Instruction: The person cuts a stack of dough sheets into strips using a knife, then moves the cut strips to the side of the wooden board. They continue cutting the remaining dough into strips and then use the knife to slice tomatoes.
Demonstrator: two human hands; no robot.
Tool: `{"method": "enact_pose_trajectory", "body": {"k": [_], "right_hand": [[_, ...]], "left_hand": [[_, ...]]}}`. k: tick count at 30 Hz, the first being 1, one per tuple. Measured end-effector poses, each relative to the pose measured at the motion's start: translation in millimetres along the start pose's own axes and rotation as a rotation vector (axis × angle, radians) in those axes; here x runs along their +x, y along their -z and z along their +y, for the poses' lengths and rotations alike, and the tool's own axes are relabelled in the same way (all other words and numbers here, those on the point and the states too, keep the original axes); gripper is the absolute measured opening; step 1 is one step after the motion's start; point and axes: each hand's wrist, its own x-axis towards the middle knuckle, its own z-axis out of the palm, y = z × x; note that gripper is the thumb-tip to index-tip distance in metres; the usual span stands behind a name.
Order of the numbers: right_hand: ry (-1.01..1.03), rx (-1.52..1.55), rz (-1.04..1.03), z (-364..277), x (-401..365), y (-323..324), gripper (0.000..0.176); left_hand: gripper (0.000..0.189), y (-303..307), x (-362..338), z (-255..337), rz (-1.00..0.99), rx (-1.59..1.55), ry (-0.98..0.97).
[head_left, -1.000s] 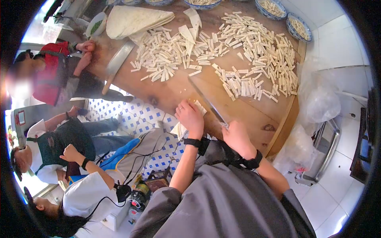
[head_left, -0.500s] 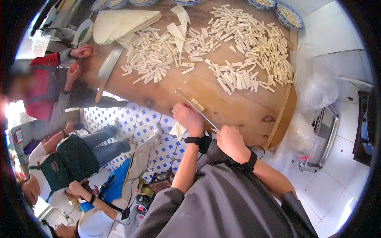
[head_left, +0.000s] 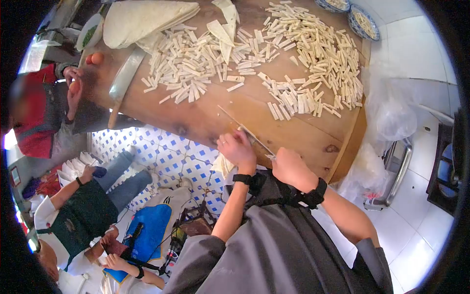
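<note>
My right hand [head_left: 294, 170] is closed round the handle of a knife. The thin blade [head_left: 262, 143] points up and left over the near edge of the wooden table [head_left: 205, 110]. Close beside the blade, my left hand [head_left: 238, 148] has its fingers bent together; a pale bit shows at the fingertips, too small to make out. Beyond the knife lie cut pale dough strips [head_left: 183, 63], with a larger heap of strips [head_left: 328, 56] to the right. Several flat triangular pieces [head_left: 223, 36] rest among them.
A stack of folded dough sheets [head_left: 147, 22] and a cleaver [head_left: 126, 73] lie at the left. Round red-orange items [head_left: 97, 58] sit near a co-worker [head_left: 36, 115]. Patterned bowls [head_left: 364, 22] stand back right; plastic bags [head_left: 391, 115] hang by the right edge. Other people work lower left.
My left hand has shifted slightly right and down, and the yellowish strips beside the blade no longer show there. The co-worker's hands have drawn left; red-orange items now rest on the table.
</note>
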Motion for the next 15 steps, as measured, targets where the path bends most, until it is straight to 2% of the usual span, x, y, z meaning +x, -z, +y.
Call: {"method": "enact_pose_trajectory", "body": {"k": [5, 10, 15], "right_hand": [[0.008, -0.031, -0.048, -17.1, 21.0, 1.0, 0.013], [-0.007, -0.026, 0.065, -16.3, 36.4, -19.1, 0.013], [-0.056, -0.022, 0.082, -11.8, 58.6, -41.7, 0.011]], "left_hand": [[0.020, -3.3, 3.7, -3.5, 0.043, -0.005, -0.020], [0.022, -2.9, 5.5, -2.1, 0.040, -0.036, -0.014], [0.025, -1.5, 5.2, -2.4, 0.015, -0.067, -0.051]]}}
